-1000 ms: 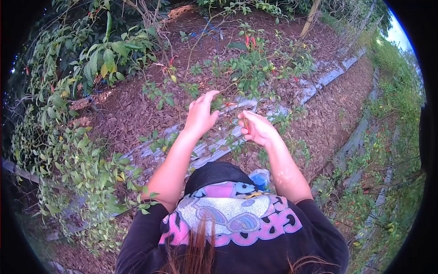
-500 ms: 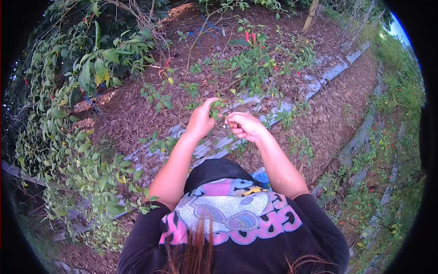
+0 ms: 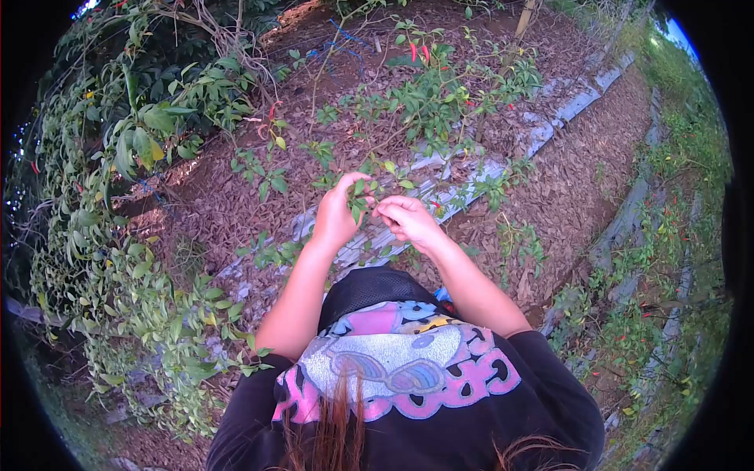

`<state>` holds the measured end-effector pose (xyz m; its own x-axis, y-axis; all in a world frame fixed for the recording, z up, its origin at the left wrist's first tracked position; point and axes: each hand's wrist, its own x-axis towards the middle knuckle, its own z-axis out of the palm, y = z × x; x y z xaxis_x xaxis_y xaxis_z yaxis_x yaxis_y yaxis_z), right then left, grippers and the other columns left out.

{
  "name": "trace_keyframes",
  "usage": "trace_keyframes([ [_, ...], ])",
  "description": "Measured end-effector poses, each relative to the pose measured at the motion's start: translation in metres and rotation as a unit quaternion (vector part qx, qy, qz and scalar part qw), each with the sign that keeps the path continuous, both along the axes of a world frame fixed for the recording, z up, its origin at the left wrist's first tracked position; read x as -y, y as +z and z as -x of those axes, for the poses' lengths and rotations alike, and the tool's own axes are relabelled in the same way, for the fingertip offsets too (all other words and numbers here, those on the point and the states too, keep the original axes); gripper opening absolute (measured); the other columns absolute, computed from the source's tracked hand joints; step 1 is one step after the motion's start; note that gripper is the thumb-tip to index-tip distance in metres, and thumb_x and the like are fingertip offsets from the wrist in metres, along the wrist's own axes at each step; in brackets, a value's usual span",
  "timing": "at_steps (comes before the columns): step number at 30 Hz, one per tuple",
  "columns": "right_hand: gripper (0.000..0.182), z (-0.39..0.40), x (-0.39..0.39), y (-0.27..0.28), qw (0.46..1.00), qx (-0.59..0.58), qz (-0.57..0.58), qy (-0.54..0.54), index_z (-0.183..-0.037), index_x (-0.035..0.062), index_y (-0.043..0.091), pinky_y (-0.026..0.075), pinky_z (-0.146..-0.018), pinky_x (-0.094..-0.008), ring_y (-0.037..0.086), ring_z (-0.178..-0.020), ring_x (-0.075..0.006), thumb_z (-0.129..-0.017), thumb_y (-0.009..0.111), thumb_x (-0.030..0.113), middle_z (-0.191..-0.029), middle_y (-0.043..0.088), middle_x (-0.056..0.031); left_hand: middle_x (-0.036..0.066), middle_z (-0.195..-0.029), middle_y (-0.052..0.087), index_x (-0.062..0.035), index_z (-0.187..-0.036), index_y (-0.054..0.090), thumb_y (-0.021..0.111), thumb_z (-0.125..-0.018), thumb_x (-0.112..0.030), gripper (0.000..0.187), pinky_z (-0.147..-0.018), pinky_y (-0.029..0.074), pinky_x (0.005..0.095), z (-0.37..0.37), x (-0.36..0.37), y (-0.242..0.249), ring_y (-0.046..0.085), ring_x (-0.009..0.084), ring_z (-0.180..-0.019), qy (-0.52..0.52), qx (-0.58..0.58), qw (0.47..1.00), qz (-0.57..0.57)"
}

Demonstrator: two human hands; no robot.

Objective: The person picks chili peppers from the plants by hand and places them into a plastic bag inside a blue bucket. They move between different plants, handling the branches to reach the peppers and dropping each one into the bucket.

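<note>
Mulched bed [image 3: 228, 196], brown leaf litter, runs up-slope; grey plastic sheeting [image 3: 479, 177] crosses it on a diagonal. Dense vine growth [image 3: 118, 259] along the left edge. A second planted row [image 3: 652, 259] to the right, with small red fruits.

Chili plant [image 3: 432, 102] at centre, thin branches, green leaves, a few red chilies [image 3: 419, 52] at its top.

Person's dark shirt with pink print [image 3: 400, 377] fills the lower frame; a black mesh bag [image 3: 369, 286] hangs at the chest.

Both hands raised close together at a leafy twig [image 3: 363, 192] on the plant's near side. Left hand [image 3: 336, 213]: fingers curled, thumb and forefinger pinched on the twig's leaves. Right hand [image 3: 408, 220]: loosely fisted, fingertips meeting the same twig just beside the left; whether it holds anything inside, cannot tell.
</note>
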<state>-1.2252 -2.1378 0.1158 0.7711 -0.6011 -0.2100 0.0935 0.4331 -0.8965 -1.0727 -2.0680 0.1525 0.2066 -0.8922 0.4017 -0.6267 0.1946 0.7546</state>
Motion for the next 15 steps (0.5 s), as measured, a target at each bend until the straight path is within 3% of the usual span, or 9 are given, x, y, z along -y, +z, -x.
trace_keyframes([
  [2, 0.018, -0.002, -0.008, -0.003, 0.999, 0.027, -0.019, -0.018, -0.085, 0.0034, 0.062, 0.021, -0.038, -0.0184, 0.031, -0.045, -0.0016, -0.087, 0.054, 0.019, -0.061, 0.044, 0.0059, 0.011, -0.086, 0.064, -0.004, -0.104, 0.051, 0.065, -0.075, 0.0, 0.032, -0.07, 0.049, 0.0316, 0.002, 0.001, -0.007, 0.064, 0.0208, -0.08, 0.022, 0.007, 0.999, 0.035],
  [5, 0.016, -0.01, -0.021, -0.023, 0.994, -0.02, 0.1, 0.026, -0.084, 0.0047, 0.063, 0.024, -0.037, -0.0202, 0.033, -0.044, -0.0027, -0.084, 0.052, 0.017, -0.059, 0.044, 0.0059, 0.01, -0.083, 0.063, -0.0036, -0.104, 0.05, 0.064, -0.078, 0.0, 0.03, -0.068, 0.049, 0.0298, 0.002, 0.005, -0.018, 0.063, 0.0183, -0.077, 0.067, -0.005, 0.993, 0.093],
  [8, 0.017, -0.013, -0.046, -0.034, 0.997, -0.017, -0.018, 0.07, -0.087, 0.0044, 0.059, 0.024, -0.037, -0.0224, 0.034, -0.044, -0.0055, -0.084, 0.049, 0.018, -0.057, 0.042, 0.0042, 0.007, -0.081, 0.06, -0.0041, -0.106, 0.049, 0.064, -0.08, -0.001, 0.031, -0.067, 0.048, 0.0264, -0.006, 0.008, -0.014, 0.059, 0.0139, -0.074, 0.083, -0.098, 0.985, 0.112],
  [11, 0.017, -0.004, -0.02, -0.041, 0.973, 0.084, -0.213, 0.031, -0.092, 0.0061, 0.053, 0.024, -0.037, -0.0233, 0.034, -0.044, -0.0084, -0.087, 0.044, 0.02, -0.055, 0.037, 0.0028, 0.008, -0.088, 0.06, -0.0053, -0.108, 0.049, 0.063, -0.08, -0.001, 0.032, -0.067, 0.048, 0.0258, -0.005, -0.001, 0.001, 0.06, 0.0144, -0.075, 0.088, -0.087, 0.988, 0.096],
  [12, 0.017, -0.004, -0.007, -0.046, 0.975, 0.054, -0.214, -0.004, -0.094, 0.0084, 0.048, 0.026, -0.038, -0.0247, 0.034, -0.044, -0.0108, -0.089, 0.04, 0.022, -0.054, 0.033, 0.0016, 0.01, -0.096, 0.06, -0.0046, -0.113, 0.048, 0.065, -0.078, -0.003, 0.039, -0.073, 0.048, 0.0281, -0.008, -0.005, -0.002, 0.06, 0.0175, -0.083, 0.086, -0.101, 0.989, 0.069],
  [15, 0.02, -0.014, 0.043, -0.093, 0.945, 0.062, -0.314, -0.064, -0.089, 0.0099, 0.049, 0.034, -0.043, -0.0278, 0.041, -0.049, -0.0146, -0.091, 0.037, 0.026, -0.058, 0.041, 0.0004, 0.013, -0.101, 0.059, -0.0029, -0.117, 0.046, 0.068, -0.075, -0.004, 0.047, -0.083, 0.045, 0.0329, -0.003, -0.019, 0.004, 0.058, 0.0223, -0.094, 0.115, 0.018, 0.987, 0.107],
])
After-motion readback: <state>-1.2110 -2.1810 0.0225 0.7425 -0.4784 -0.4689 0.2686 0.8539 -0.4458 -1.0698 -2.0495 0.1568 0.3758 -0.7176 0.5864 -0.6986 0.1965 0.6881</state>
